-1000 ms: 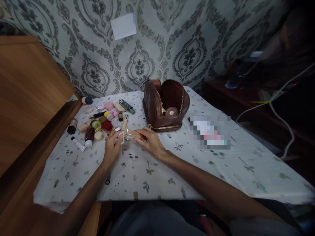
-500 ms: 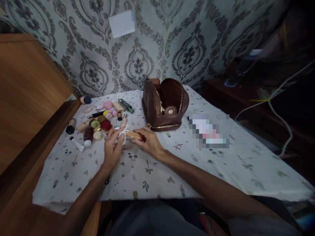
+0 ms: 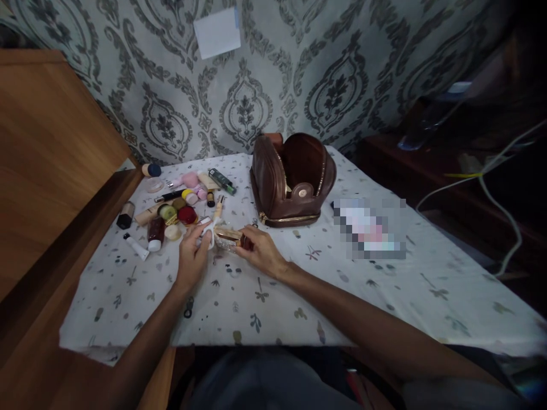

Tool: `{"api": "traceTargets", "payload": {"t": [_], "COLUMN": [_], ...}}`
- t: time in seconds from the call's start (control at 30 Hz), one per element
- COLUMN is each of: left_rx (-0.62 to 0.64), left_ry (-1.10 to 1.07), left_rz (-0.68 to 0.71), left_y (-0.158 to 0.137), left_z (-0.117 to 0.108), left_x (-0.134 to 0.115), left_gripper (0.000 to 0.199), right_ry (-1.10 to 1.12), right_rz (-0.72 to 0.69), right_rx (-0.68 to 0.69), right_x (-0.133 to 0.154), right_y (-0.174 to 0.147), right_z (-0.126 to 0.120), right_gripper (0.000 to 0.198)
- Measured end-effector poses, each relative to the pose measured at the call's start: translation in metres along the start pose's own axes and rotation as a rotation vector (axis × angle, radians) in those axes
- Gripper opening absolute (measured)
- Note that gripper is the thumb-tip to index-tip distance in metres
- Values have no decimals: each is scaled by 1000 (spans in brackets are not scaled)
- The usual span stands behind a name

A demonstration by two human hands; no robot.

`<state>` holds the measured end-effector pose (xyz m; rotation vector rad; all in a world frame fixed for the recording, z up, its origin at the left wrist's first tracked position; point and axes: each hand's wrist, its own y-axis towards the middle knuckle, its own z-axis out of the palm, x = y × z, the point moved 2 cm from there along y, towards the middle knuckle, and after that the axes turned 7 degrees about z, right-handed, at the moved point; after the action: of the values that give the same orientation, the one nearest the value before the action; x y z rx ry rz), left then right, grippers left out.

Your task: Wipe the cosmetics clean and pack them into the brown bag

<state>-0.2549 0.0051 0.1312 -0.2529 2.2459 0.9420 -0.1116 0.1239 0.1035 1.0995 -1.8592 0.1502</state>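
My left hand pinches a thin white piece, perhaps a cloth or wipe; its exact kind cannot be made out. Held in my right hand is a shiny gold-and-brown cosmetic container, its left end touching or close to the white piece. Fingers cover the container's right end. Just beyond my left hand lies a small beige tube. A red round jar and a dark red bottle with a white cap lie to the left.
An unzipped brown leather bag stands at the back centre. Several cosmetics, among them a green tube and a white tube, cover the table's left side. A blurred-out flat object lies right. A wooden panel borders the left.
The gold-and-brown container has tilted slightly in my right hand, showing more of its glittering side. Both hands stay close together, and the whole view has shifted a little.
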Motion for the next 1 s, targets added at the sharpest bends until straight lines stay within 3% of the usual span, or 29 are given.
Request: {"api": "traceTargets", "payload": {"t": [0.13,0.33,0.53,0.77,1.0], "left_rx": [9,47,89,112,26], "left_ry": [148,437,488,457,394], "left_rz": [91,333,500,543,482], "left_y": [-2,-8,-14,-13,-7], "left_z": [-1,6,16,16,8], "left_x": [-1,-15,-32,-30,-30], "left_gripper": [35,34,34,33,32], "right_ry": [-83,-228,-261,-328,-91], "right_rz": [12,60,60,46,26], "right_rx": [77,143,166,143,73], "right_x": [0,1,0,0,-1], "right_y": [-1,-1,0,-1,-3], "right_z": [4,8,9,9,5], "right_gripper": [9,9,6,13,7]}}
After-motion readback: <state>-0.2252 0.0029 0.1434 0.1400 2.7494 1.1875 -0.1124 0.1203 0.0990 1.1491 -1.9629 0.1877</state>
